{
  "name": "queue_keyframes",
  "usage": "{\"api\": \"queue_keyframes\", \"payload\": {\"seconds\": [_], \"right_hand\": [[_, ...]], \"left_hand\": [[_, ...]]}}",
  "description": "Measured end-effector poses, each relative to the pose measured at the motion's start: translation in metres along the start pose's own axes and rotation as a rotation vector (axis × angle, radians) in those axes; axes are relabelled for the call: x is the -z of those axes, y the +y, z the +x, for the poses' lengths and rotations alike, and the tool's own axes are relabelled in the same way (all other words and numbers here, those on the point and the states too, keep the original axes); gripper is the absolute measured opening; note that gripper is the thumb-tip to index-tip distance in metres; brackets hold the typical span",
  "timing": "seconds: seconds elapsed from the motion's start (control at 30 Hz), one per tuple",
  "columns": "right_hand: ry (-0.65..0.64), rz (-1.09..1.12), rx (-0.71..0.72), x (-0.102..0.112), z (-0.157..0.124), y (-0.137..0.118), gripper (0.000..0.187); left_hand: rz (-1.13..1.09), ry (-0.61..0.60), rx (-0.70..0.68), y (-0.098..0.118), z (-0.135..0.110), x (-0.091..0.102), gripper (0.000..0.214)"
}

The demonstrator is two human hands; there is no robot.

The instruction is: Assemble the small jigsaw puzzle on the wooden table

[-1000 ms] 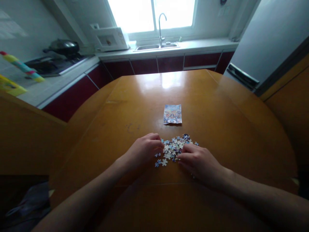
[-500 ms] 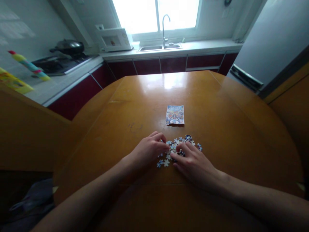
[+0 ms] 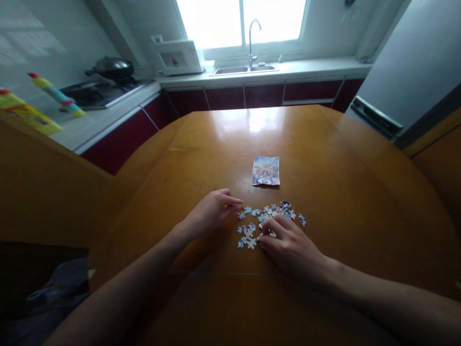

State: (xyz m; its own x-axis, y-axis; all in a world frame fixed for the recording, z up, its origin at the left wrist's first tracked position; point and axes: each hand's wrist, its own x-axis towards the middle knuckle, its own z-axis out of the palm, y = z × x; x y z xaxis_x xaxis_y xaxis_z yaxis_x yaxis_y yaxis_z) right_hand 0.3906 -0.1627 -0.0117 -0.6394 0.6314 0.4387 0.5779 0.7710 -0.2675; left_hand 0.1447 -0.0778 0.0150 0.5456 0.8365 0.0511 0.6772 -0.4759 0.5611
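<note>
Many small jigsaw puzzle pieces (image 3: 271, 211), pale blue, white and dark, lie in a loose heap on the wooden table (image 3: 201, 158). Several more puzzle pieces (image 3: 248, 233) are spread to the left of the heap. My left hand (image 3: 218, 207) is just left of the pieces, its fingers stretched to the right and a little apart, with nothing visible in them. Over the near side of the heap, my right hand (image 3: 288, 240) is curled, thumb and fingertips closing at a puzzle piece. The hand covers part of the heap.
A crinkled printed picture sheet (image 3: 265, 170) lies beyond the pieces. One puzzle piece (image 3: 302, 220) sits apart at the right. Behind the table are a sink (image 3: 230, 70), a microwave (image 3: 178, 57) and a stove with a wok (image 3: 112, 68). A fridge (image 3: 406, 62) stands at the right.
My left hand has drawn back leftward from the heap, uncovering pieces there. My right hand stays at the near side, its fingers more curled. The view has shifted slightly left.
</note>
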Motion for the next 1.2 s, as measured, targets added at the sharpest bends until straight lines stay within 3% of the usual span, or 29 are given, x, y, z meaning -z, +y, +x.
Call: {"api": "queue_keyframes", "payload": {"seconds": [0.07,0.17,0.37,0.53,0.63,0.77,0.93,1.07,1.2], "right_hand": [[0.040,0.023,0.003,0.002,0.000,-0.001,0.017],[0.072,0.090,-0.034,0.006,0.000,-0.004,0.019],[-0.050,0.209,-0.072,0.003,-0.005,-0.007,0.017],[0.095,0.203,-0.167,0.009,-0.004,0.003,0.014],[0.159,0.197,-0.241,0.018,-0.001,0.011,0.015],[0.154,0.226,-0.229,0.022,-0.001,0.013,0.014],[0.031,0.205,-0.149,0.015,-0.003,-0.002,0.015],[-0.131,0.074,-0.069,0.006,-0.004,-0.012,0.022],[-0.120,0.024,-0.018,0.001,-0.007,-0.014,0.014]], "left_hand": [[-0.008,0.007,-0.026,0.003,-0.002,0.004,0.017],[0.017,-0.079,-0.098,0.012,-0.008,0.008,0.014],[0.109,-0.231,-0.243,0.028,-0.012,0.006,0.011],[0.101,-0.277,-0.323,0.029,-0.010,0.002,0.014],[0.111,-0.278,-0.319,0.029,-0.009,-0.001,0.014],[0.097,-0.260,-0.336,0.030,-0.008,-0.002,0.012],[0.004,-0.258,-0.280,0.025,-0.007,0.012,0.020],[-0.023,-0.427,-0.208,0.015,-0.007,0.023,0.021],[0.010,-0.421,-0.131,0.008,-0.008,0.021,0.016]]}}
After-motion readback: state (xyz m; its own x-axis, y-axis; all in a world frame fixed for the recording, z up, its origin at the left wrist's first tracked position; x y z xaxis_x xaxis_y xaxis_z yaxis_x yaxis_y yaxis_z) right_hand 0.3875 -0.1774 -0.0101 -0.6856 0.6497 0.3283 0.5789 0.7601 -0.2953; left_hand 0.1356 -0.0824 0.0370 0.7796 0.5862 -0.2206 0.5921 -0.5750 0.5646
